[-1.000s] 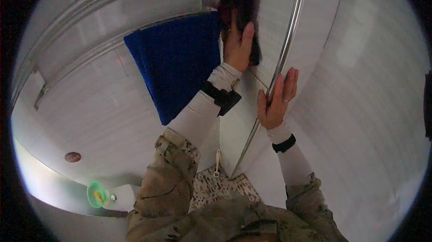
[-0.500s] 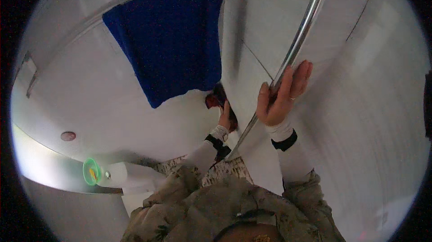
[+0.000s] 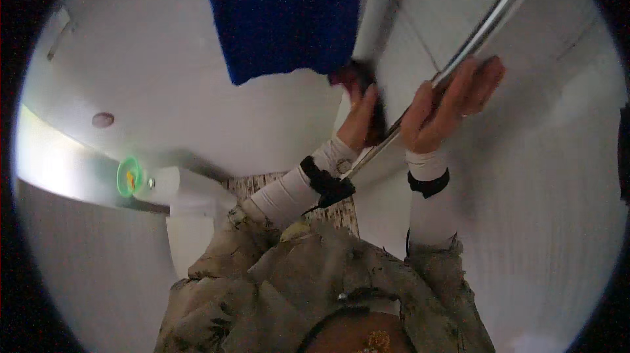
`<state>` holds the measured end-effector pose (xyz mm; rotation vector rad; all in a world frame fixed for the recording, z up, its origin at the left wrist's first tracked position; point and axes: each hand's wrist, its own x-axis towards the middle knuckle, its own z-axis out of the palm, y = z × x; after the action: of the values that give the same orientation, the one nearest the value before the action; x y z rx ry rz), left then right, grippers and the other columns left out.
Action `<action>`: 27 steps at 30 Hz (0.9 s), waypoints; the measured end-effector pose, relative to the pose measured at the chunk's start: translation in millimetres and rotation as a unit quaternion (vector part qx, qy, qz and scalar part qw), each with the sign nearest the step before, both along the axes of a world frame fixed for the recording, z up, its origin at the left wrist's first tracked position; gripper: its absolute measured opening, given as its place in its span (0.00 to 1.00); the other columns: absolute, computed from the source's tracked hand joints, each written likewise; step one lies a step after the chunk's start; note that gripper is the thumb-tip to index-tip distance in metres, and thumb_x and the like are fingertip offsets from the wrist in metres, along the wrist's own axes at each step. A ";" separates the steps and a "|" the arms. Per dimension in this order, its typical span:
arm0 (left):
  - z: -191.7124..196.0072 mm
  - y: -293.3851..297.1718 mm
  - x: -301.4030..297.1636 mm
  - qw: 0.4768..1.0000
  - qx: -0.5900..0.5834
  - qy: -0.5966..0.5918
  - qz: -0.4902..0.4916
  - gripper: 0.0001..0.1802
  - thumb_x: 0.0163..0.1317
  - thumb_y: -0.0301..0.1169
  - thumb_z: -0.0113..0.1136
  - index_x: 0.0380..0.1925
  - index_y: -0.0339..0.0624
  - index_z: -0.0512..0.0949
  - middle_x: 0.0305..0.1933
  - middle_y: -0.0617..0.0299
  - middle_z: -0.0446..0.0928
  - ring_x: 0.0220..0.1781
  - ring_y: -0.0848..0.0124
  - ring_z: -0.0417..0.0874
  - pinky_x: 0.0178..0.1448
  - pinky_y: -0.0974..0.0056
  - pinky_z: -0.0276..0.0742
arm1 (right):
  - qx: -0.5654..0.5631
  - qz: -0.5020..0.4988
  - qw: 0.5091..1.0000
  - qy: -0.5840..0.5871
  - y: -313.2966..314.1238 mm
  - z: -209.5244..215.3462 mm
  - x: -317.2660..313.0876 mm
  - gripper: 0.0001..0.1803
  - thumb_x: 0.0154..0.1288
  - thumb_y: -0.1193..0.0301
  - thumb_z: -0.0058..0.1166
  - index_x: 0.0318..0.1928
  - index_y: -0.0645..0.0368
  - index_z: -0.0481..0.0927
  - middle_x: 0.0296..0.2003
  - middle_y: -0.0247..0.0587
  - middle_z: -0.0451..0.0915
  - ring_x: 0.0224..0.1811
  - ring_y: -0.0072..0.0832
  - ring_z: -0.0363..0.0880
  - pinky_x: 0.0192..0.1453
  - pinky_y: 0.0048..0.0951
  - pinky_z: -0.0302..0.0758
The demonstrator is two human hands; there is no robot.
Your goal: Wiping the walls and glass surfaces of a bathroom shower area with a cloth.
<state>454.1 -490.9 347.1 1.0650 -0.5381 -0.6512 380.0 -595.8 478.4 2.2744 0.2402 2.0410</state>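
Observation:
My left hand [image 3: 357, 113] reaches forward, its fingers closed on a dark thing with a reddish end [image 3: 377, 120]. Blur and poor light hide its kind; it is held against the pale wall, just under a blue towel [image 3: 289, 18]. To the right, my right hand [image 3: 436, 117] rests along a shiny metal bar [image 3: 489, 21] that runs slantwise up the edge of a pale panel. Its fingers stretch upward, with the thumb apart on the bar's left side.
A white toilet [image 3: 190, 189] stands at lower left, with a green round container [image 3: 129, 177] on its top. A reddish-brown oval [image 3: 103, 120] is on the left wall. Patterned brown flooring [image 3: 256, 186] shows beyond my left sleeve.
My view has tilted, so the towel and toilet sit higher in the picture. Both hands appear farther up and to the right; the left keeps its dark thing, the right stays at the bar.

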 end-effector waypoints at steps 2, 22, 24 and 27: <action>22.8 -19.7 -17.8 0.974 0.004 -0.160 0.159 0.26 0.76 0.37 0.32 0.71 0.41 0.50 0.76 0.47 0.46 0.74 0.57 0.56 0.72 0.58 0.57 | 0.001 0.006 1.000 0.010 -1.5 -4.5 -0.5 0.31 0.71 0.66 0.39 0.69 0.69 0.55 0.72 0.64 0.45 0.74 0.59 0.40 0.74 0.56 0.41; -395.8 -75.0 -31.6 0.900 0.084 0.376 0.205 0.32 0.68 0.40 0.46 0.67 0.33 0.55 0.73 0.37 0.48 0.75 0.42 0.48 0.75 0.51 0.46 | -0.238 -0.247 0.939 0.022 -3.0 -1.5 -2.3 0.34 0.70 0.42 0.38 0.65 0.53 0.64 0.66 0.68 0.57 0.69 0.65 0.54 0.65 0.64 0.59; -424.0 -73.4 -27.2 0.879 0.079 0.438 0.170 0.30 0.67 0.38 0.45 0.66 0.36 0.56 0.73 0.36 0.48 0.74 0.41 0.48 0.73 0.49 0.47 | -0.247 -0.242 0.938 0.021 4.4 -0.7 5.9 0.31 0.72 0.45 0.35 0.66 0.49 0.62 0.66 0.68 0.58 0.68 0.68 0.55 0.64 0.71 0.57; -432.8 -74.3 -10.3 0.875 0.074 0.459 0.132 0.28 0.67 0.34 0.44 0.66 0.39 0.57 0.73 0.35 0.48 0.74 0.38 0.48 0.72 0.45 0.50 | -0.258 -0.242 0.935 0.004 -6.3 -8.4 1.9 0.30 0.72 0.46 0.35 0.65 0.50 0.63 0.66 0.70 0.56 0.68 0.68 0.55 0.64 0.70 0.58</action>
<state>443.7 -565.2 -85.7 0.8230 0.4865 -0.8708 381.9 -602.2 470.1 1.7949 0.1673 1.5015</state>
